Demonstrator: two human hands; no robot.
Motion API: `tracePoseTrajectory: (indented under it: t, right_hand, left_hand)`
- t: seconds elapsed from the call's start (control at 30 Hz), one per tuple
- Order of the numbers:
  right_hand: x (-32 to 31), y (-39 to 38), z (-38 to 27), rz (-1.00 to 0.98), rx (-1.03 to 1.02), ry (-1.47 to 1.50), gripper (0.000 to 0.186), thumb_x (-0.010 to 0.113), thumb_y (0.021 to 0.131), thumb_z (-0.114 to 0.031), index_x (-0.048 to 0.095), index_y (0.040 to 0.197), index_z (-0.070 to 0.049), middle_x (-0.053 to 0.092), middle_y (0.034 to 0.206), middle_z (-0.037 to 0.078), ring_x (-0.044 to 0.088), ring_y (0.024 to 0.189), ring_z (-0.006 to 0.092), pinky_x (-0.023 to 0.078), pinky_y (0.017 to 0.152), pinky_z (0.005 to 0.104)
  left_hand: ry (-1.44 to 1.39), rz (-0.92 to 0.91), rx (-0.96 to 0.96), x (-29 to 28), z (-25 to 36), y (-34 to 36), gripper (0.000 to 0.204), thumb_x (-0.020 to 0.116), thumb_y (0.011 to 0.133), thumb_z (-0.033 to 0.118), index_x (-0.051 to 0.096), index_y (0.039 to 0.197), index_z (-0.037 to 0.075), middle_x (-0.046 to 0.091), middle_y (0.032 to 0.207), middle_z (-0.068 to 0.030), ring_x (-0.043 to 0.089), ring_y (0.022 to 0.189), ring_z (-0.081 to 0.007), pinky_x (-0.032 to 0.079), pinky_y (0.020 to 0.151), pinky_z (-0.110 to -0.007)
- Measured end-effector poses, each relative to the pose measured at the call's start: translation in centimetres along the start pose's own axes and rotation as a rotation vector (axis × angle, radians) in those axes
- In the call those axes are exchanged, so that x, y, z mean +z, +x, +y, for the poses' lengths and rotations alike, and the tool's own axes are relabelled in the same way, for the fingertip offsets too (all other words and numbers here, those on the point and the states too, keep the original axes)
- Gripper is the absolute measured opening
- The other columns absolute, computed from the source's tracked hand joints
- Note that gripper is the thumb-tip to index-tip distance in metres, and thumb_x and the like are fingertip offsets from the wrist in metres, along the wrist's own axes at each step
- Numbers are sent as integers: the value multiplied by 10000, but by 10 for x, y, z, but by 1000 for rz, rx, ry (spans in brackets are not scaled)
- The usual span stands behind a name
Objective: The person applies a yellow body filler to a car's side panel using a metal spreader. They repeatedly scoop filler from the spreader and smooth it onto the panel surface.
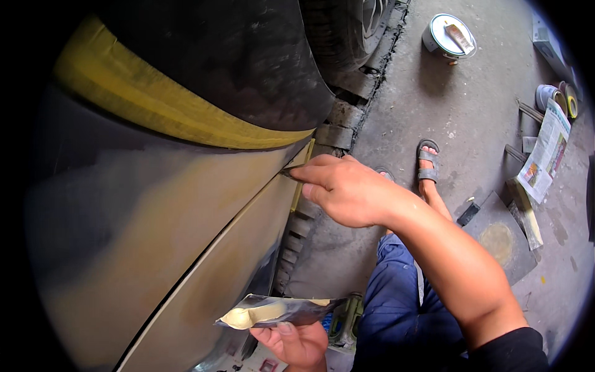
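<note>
My right hand (350, 192) reaches across to a car body panel (204, 186) and pinches a small dark scraper (287, 173). Its tip meets the panel beside the gap between two body parts, just below the yellow tape-like band (186, 111); most of the scraper is hidden by my fingers. Lower down, my left hand (296, 344) grips a dark flat board (297, 310) from beneath, its thumb at the near edge. A mound of cream-coloured putty (251, 315) lies on the board's left end. Patches of tan and grey cover the panel around the gap.
A tyre (338, 37) stands beyond the panel. On the concrete floor are a lidded pail (441, 37) with a brush (460, 38) on top, tins (551, 98), a newspaper (546, 152) and a black block (468, 214). Broken paving (350, 115) runs beside the car.
</note>
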State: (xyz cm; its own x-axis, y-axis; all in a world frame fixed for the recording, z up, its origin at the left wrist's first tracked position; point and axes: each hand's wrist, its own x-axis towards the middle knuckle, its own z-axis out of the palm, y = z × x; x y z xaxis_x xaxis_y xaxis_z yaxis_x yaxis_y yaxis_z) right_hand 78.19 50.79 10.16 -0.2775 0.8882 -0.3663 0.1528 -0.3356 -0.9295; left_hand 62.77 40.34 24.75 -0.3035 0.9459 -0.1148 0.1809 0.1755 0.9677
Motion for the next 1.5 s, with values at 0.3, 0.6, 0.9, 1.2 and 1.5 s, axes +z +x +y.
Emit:
tracePoseTrajectory:
  t: [0.3,0.6,0.9,1.2,1.5]
  right_hand:
    - [-13,-28,-58,-32,-80,32,378,462,928,-227,575,1255,-76,566,1210,130,529,1032,395,452,870,492]
    - [-28,-84,-34,-263,-415,637,418,612,870,-122,563,1280,-59,523,1305,153,498,1169,324,396,982,402]
    - [2,-89,10,129,-122,172,401,642,823,-147,611,1215,-69,528,1292,151,500,1127,344,418,952,417]
    - [12,-116,-28,212,-368,-98,446,737,689,-167,663,1128,-150,541,1256,56,498,1098,348,435,856,430]
    - [9,-87,6,184,-243,-40,435,613,821,-122,564,1254,-107,525,1287,101,479,1129,352,414,928,455]
  left_hand:
    - [-15,-11,-30,-5,4,-1,573,561,874,141,317,1372,-3,483,1288,-143,512,1140,-249,412,996,-366]
    - [-73,-35,-58,8,10,5,571,546,885,159,306,1380,6,446,1337,-135,479,1187,-253,354,1047,-374]
    - [-21,-31,39,20,7,13,504,506,895,85,345,1365,3,432,1367,-143,447,1234,-275,330,1077,-420]
    - [79,9,-22,26,8,10,572,562,878,132,287,1364,8,392,1393,-188,450,1239,-293,358,1057,-422]
    - [297,-2,294,11,3,12,542,525,895,130,306,1363,-34,406,1386,-205,440,1249,-304,335,1068,-416]
